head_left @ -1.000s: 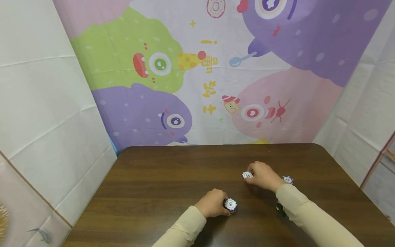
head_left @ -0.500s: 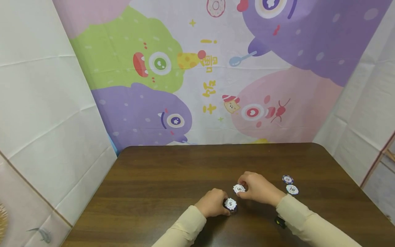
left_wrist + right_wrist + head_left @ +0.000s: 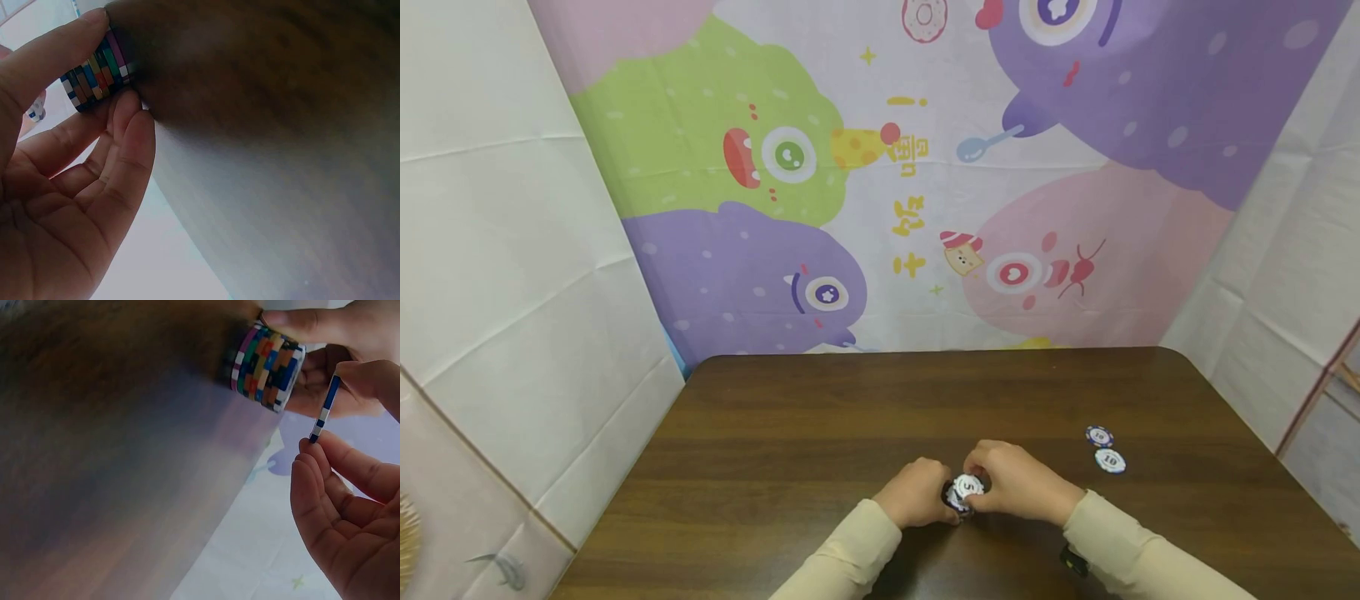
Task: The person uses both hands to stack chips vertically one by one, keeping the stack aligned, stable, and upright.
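Observation:
A stack of multicoloured poker chips (image 3: pixel 957 501) stands on the dark wooden table (image 3: pixel 820 433) near its front edge. My left hand (image 3: pixel 925 493) grips the stack's side; in the left wrist view the thumb and fingers wrap the stack (image 3: pixel 97 72). My right hand (image 3: pixel 994 483) pinches a single white and blue chip marked 5 (image 3: pixel 971 485) right over the stack's top. The right wrist view shows that single chip (image 3: pixel 325 409) edge-on between fingertips, a little apart from the stack (image 3: pixel 269 365).
Two loose chips lie on the table to the right: a blue one (image 3: pixel 1099 436) and a white one marked 10 (image 3: pixel 1109 461). A cartoon-print cloth (image 3: pixel 925 167) hangs behind the table, with white sheets at both sides.
My right hand has carried the chip marked 5 from the middle right of the table down and left to the stack. The left hand has stayed on the stack.

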A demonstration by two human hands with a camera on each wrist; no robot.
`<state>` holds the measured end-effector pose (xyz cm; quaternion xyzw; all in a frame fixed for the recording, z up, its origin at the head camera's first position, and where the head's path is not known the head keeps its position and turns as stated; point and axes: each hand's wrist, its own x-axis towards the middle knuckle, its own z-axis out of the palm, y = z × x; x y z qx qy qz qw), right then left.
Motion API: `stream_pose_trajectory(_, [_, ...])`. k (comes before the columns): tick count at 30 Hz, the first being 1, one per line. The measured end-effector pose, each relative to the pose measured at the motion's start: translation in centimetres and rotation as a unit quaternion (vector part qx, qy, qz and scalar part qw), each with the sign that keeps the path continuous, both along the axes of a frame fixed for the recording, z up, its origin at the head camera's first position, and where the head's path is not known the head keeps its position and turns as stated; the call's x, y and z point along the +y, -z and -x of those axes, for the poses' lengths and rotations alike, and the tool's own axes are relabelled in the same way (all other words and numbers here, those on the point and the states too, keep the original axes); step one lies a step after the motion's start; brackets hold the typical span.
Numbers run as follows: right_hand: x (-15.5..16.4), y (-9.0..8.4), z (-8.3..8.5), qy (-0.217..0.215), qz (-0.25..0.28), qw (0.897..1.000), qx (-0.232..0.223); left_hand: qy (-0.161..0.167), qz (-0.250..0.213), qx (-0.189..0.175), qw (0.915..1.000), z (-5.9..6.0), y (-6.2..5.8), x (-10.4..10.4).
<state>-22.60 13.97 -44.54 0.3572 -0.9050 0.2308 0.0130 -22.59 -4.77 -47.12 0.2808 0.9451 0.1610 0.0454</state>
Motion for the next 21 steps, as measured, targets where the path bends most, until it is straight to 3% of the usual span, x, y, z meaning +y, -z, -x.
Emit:
stream_pose_trajectory(10, [-0.6,0.9,-0.1,-0.011,-0.002,1.0,-0.015,-0.003,-0.018,-0.015,0.9997,0.0,0.1,-0.1])
stream_pose_trajectory(21, [-1.0,1.3,0.0,-0.014,-0.007,1.0,-0.01,0.0,-0.009,-0.002,1.0,0.0,0.0,-0.1])
